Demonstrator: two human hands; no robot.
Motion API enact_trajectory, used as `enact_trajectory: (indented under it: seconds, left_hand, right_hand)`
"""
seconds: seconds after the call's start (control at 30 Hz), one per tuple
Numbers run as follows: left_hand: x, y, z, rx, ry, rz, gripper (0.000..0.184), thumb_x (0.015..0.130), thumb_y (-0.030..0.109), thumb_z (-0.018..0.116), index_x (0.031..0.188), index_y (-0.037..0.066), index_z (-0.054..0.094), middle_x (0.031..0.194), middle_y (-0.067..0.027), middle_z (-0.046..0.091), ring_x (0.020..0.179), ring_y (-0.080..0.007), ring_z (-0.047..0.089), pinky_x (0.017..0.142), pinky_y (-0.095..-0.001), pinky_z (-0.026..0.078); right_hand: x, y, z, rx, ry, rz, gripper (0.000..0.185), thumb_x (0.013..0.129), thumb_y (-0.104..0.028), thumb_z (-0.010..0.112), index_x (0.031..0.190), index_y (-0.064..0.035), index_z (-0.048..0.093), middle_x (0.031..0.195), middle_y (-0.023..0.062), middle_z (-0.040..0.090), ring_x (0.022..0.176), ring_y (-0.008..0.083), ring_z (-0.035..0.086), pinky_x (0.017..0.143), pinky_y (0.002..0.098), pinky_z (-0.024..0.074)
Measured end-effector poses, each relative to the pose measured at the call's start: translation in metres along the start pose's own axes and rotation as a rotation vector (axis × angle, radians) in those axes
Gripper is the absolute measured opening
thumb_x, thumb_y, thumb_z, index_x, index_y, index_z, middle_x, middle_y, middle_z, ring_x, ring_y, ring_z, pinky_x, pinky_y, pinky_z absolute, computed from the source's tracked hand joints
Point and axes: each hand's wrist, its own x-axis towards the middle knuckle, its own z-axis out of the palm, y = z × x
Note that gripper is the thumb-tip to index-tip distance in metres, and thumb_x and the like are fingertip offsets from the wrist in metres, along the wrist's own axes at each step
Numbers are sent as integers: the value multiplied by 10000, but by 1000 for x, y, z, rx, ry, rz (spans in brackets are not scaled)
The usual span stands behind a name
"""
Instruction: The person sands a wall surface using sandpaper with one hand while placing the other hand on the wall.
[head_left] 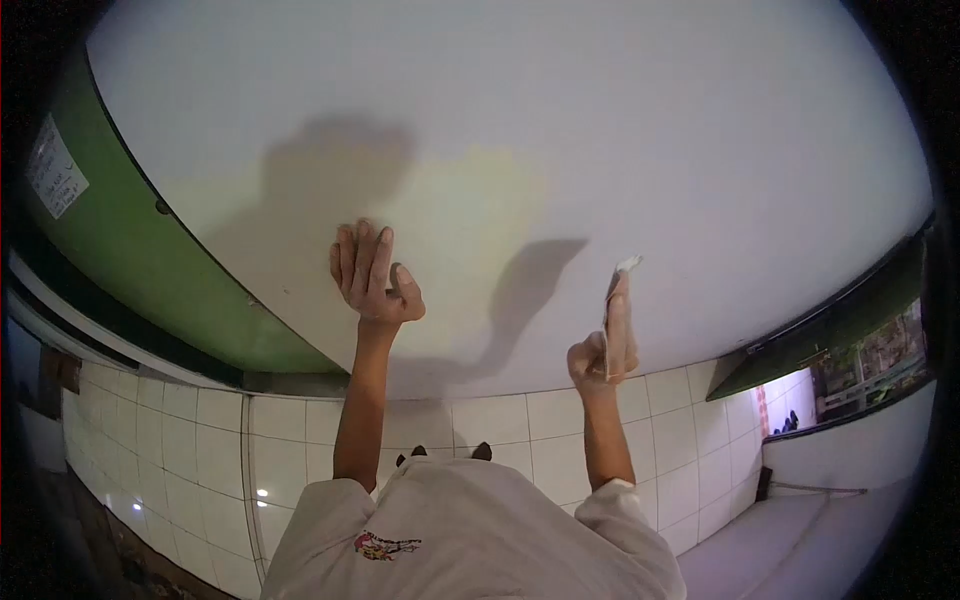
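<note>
My left hand (374, 274) is raised close to the white wall (720, 150). Its fingers are extended with the thumb apart, and nothing is in it. Whether the fingertips touch the wall, I cannot tell. To the right, my right hand (618, 345) grips a thin, flat, pale piece (628, 264) whose whitish end sticks out past the fingers. Its exact kind does not show, since the hand covers most of it. A pale yellow patch (470, 210) marks the wall between and above the hands, with shadows of my head and arm across it.
A green door (170, 230) with a paper sheet (57, 168) lies on the left. White floor tiles (490, 418) run along the wall's foot, where the tips of my feet show. At right is an opening (870, 350) beside a dark green panel (770, 362).
</note>
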Motion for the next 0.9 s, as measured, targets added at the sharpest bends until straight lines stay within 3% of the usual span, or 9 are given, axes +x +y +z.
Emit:
enact_trajectory:
  seconds: [0.1, 0.23, 0.33, 0.4, 0.47, 0.57, 0.73, 0.8, 0.9]
  left_hand:
    - [1, -1, 0, 8, 7, -8, 495, 812, 173, 435, 1274, 10, 504, 1347, -202, 474, 1314, -421, 344, 1095, -513, 206]
    - [-2, -3, 1, 3, 17, 6, 486, 821, 176, 428, 1272, 12, 507, 1334, -202, 489, 1311, -414, 352, 1091, -509, 217]
    - [-2, -1, 1, 9, 12, 5, 482, 825, 176, 423, 1269, 11, 510, 1327, -207, 493, 1307, -412, 360, 1089, -508, 222]
    - [-2, -1, 2, 16, 9, -1, 481, 825, 174, 421, 1269, 11, 511, 1324, -209, 495, 1304, -412, 364, 1088, -508, 224]
    - [-3, -2, 3, -8, 26, 14, 481, 825, 175, 422, 1267, 9, 512, 1315, -215, 502, 1297, -416, 373, 1085, -510, 225]
    - [1, 0, 3, -19, 32, 13, 480, 818, 165, 427, 1264, 9, 513, 1303, -215, 511, 1303, -413, 365, 1090, -513, 217]
    - [-3, 0, 3, 5, 16, 13, 473, 818, 157, 434, 1258, 5, 513, 1319, -213, 496, 1314, -408, 350, 1095, -517, 212]
    - [-2, 1, 1, 6, 10, 16, 467, 825, 158, 434, 1260, 5, 511, 1330, -211, 487, 1317, -405, 345, 1097, -519, 210]
    - [-2, 4, 2, 13, 18, 12, 449, 857, 176, 423, 1261, -2, 507, 1344, -208, 473, 1319, -406, 341, 1097, -518, 211]
  right_hand:
    - [55, 2, 15, -43, 128, -219, 536, 688, 140, 469, 1214, 45, 517, 1196, 276, 559, 1089, 430, 568, 894, 525, 482]
    - [89, 1, 46, -98, -208, -112, 580, 703, 87, 547, 1276, 13, 494, 1286, 212, 525, 1208, 363, 497, 1010, 502, 386]
    - [79, 6, 77, -130, -104, -58, 641, 665, 58, 471, 1306, 34, 462, 1273, 199, 542, 1255, 365, 449, 1053, 505, 324]
    - [77, 6, 84, -126, -35, -50, 662, 646, 77, 496, 1305, 24, 470, 1275, 202, 541, 1253, 357, 456, 1028, 489, 358]
    - [78, 7, 91, -209, 113, -96, 637, 661, -65, 639, 1281, -5, 509, 1305, 152, 535, 1217, 301, 506, 1009, 439, 381]
    - [83, -1, 81, -230, 31, -39, 526, 727, -71, 608, 1246, -15, 548, 1288, 150, 550, 1223, 296, 503, 1008, 419, 377]
    - [95, -9, 73, -206, 60, -80, 427, 767, 8, 566, 1192, -13, 594, 1251, 132, 581, 1199, 298, 525, 989, 434, 411]
    - [100, -7, 73, -91, 3, -69, 624, 616, 184, 423, 1196, 19, 580, 1223, 176, 586, 1218, 335, 496, 1015, 482, 394]
    - [95, 4, 75, -168, -5, -119, 563, 649, 149, 463, 1178, 12, 599, 1209, 161, 598, 1192, 328, 520, 1000, 478, 417]
